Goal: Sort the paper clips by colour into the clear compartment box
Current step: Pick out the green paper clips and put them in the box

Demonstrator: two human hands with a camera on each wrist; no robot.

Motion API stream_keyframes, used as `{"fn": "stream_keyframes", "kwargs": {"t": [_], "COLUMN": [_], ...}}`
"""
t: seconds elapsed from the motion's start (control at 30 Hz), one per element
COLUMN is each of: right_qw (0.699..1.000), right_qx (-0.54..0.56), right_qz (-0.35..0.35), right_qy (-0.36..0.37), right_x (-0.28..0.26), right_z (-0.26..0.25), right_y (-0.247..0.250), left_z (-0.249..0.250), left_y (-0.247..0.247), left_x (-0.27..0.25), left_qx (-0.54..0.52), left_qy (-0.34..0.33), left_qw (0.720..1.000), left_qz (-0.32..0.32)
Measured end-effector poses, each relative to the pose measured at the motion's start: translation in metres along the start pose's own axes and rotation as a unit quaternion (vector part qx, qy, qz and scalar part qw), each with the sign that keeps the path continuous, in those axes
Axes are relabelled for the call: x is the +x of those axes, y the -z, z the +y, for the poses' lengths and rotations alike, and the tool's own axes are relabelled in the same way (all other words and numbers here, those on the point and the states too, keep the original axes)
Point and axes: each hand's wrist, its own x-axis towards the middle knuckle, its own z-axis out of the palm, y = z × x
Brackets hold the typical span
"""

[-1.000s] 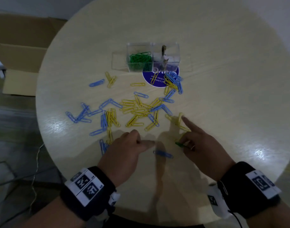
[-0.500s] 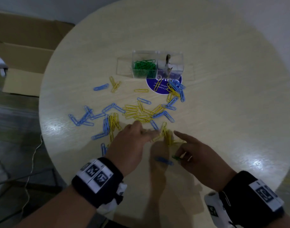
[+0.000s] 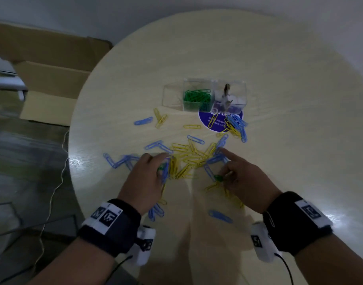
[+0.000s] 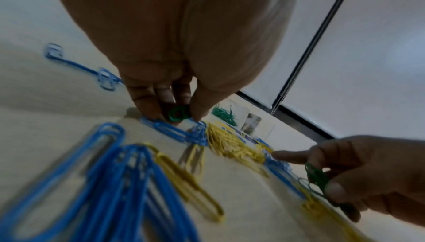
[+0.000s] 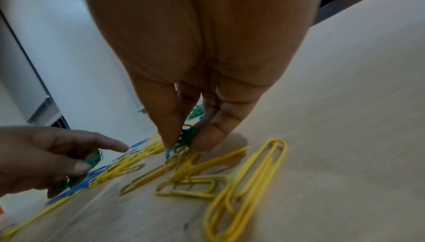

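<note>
Blue and yellow paper clips lie scattered over the round table. The clear compartment box stands at the back, with green clips in its left compartment. My left hand pinches green clips between thumb and fingers, low over the blue clips. My right hand pinches a small bunch of green clips with thumb and middle finger. Its index finger points out onto the heap.
A round blue sticker lies under the box's front edge. A cardboard box stands on the floor to the left. A single blue clip lies near the front between my wrists. The table's right half is bare wood.
Both hands have moved forward into the heap of clips. The right index finger has swept from the near right up to the heap's far side. Yellow clips have been dragged toward me.
</note>
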Motion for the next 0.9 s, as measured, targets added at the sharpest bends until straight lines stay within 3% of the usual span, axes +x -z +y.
{"fn": "stream_keyframes", "kwargs": {"t": [0.13, 0.2, 0.3, 0.4, 0.5, 0.6, 0.9], "right_qw": [0.995, 0.986, 0.974, 0.975, 0.984, 0.991, 0.971], "right_qx": [0.036, 0.03, 0.017, 0.015, -0.012, 0.008, 0.122], "right_qz": [0.091, 0.152, 0.2, 0.19, 0.154, 0.127, 0.198], "right_qy": [-0.021, -0.057, -0.103, -0.116, -0.087, -0.051, -0.061], "right_x": [0.004, 0.02, 0.046, 0.057, 0.053, 0.048, 0.122], "right_z": [0.003, 0.007, 0.015, 0.012, 0.005, -0.004, -0.052], "right_y": [0.016, 0.028, 0.037, 0.033, 0.027, 0.035, 0.089], "left_z": [-0.023, -0.052, -0.078, -0.061, -0.03, -0.005, 0.068], "left_y": [0.031, 0.05, 0.058, 0.042, 0.025, 0.027, 0.057], "left_x": [0.013, 0.023, 0.028, 0.029, 0.039, 0.058, 0.168], "left_qx": [-0.038, -0.003, 0.04, 0.005, 0.0, -0.001, -0.168], "left_qy": [0.039, 0.111, 0.226, 0.194, 0.123, 0.112, 0.082], "left_qw": [0.993, 0.981, 0.965, 0.975, 0.989, 0.993, 0.972], "left_qz": [0.109, 0.156, 0.126, 0.113, 0.079, 0.034, 0.146]}}
